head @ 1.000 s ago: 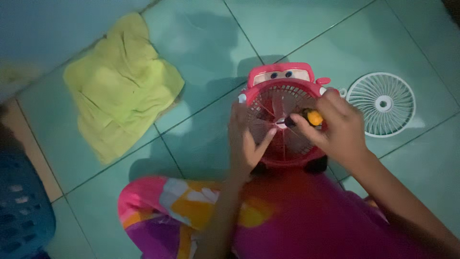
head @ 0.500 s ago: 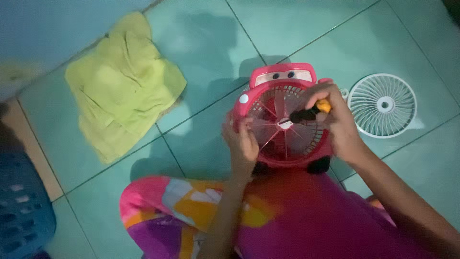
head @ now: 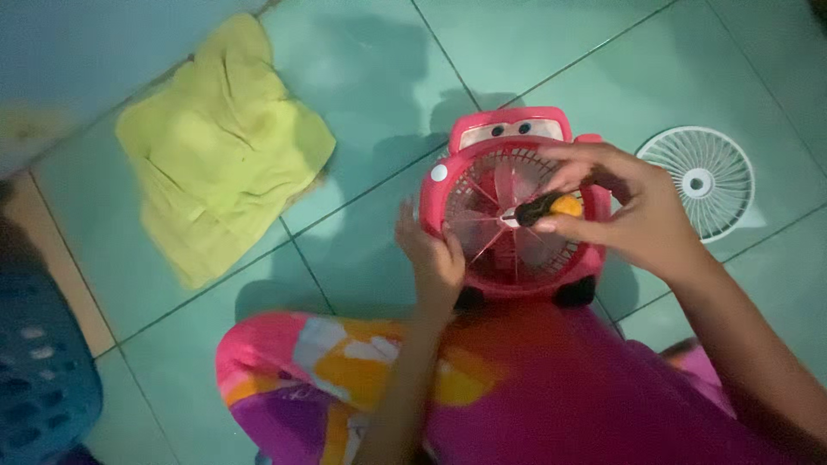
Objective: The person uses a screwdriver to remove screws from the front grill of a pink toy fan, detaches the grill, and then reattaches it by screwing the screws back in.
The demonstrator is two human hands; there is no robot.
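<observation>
The fan [head: 515, 207] stands on the floor [head: 362, 95] before the person's knees, a cloth [head: 215, 142] to its left, a grille [head: 702, 179] to its right, a basket [head: 39, 379] far left.

single head view, looks steeply down, close over lap and tiled floor [head: 370, 77].

Teal tiled floor [head: 362, 69] carries it all: a pink car-shaped fan [head: 512, 207] sits right at the grip, a white fan grille [head: 702, 181] lies flat just right of it, a crumpled yellow-green cloth [head: 215, 146] well off left, a blue basket [head: 39, 370] far left.
</observation>
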